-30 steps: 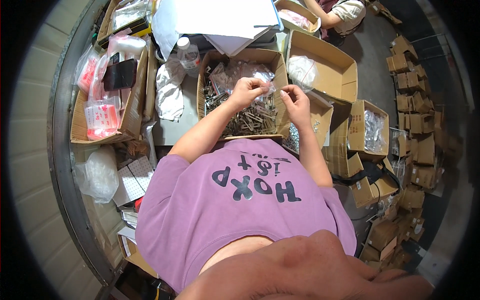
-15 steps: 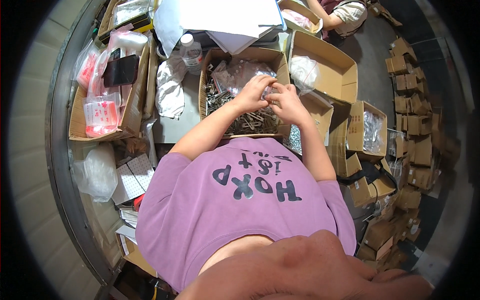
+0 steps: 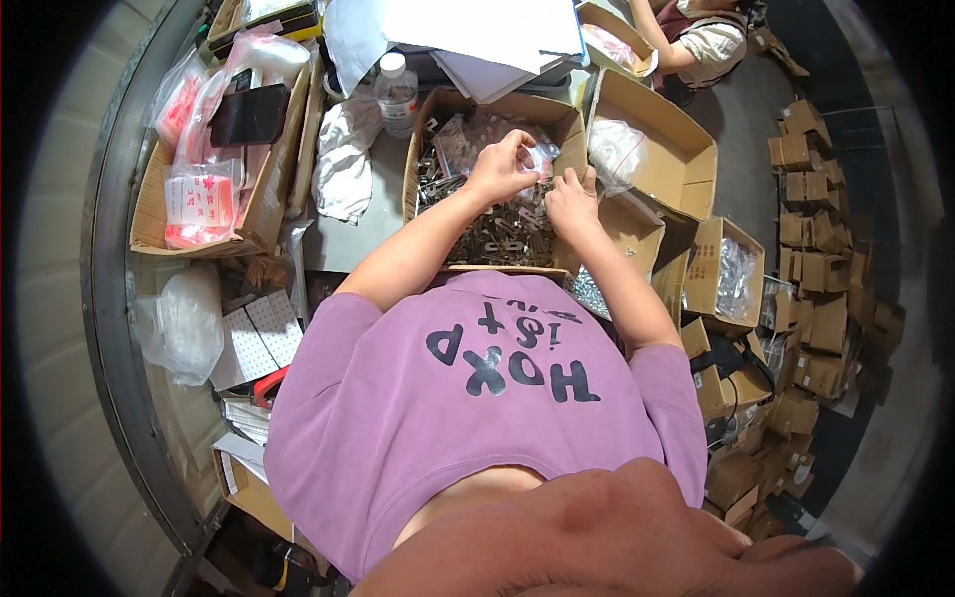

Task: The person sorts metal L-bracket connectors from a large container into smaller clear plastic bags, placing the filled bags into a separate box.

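Over a cardboard box (image 3: 418, 164) of flat metal parts (image 3: 497, 237), my left hand (image 3: 500, 169) is closed, thumb and fingers pinching what looks like a small clear plastic bag (image 3: 542, 159). Beside it, at the box's right wall, my right hand (image 3: 573, 207) has its fingers curled together. Whether anything small is in those fingers is hidden. A heap of clear plastic bags (image 3: 468, 139) lies on the metal parts at the far side of the box.
To the right stand an open carton (image 3: 686, 184) with a white plastic bag (image 3: 617, 154) and a box of small silvery parts (image 3: 589, 291). At left are a bottle (image 3: 396, 95), a white cloth (image 3: 343, 164) and a phone (image 3: 249, 114) on bagged goods. Another person (image 3: 711, 45) is far right.
My hands have come apart. The right hand has drawn back toward the box's right wall, while the left stays over the box with the small bag.
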### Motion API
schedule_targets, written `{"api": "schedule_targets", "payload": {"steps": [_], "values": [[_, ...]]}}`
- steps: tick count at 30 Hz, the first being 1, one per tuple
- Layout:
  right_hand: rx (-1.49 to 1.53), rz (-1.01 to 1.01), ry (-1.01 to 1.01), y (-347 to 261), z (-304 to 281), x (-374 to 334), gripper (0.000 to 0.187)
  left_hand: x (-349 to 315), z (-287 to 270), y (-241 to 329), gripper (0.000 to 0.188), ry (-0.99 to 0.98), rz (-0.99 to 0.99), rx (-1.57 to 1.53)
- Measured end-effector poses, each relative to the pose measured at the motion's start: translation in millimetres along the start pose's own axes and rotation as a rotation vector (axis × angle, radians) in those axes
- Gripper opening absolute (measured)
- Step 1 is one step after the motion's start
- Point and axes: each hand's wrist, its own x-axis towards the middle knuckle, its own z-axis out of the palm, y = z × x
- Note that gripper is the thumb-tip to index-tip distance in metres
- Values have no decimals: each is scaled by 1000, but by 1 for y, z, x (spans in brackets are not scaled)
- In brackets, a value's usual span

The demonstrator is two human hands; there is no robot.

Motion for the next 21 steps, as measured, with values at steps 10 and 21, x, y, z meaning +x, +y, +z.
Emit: {"api": "schedule_targets", "payload": {"steps": [10, 21], "values": [[47, -74, -317, 2, -4, 23, 31, -2, -2, 1, 45, -33, -17, -36], [109, -91, -183, 0, -2, 22, 29, -3, -3, 6, 46, -21, -18, -25]]}}
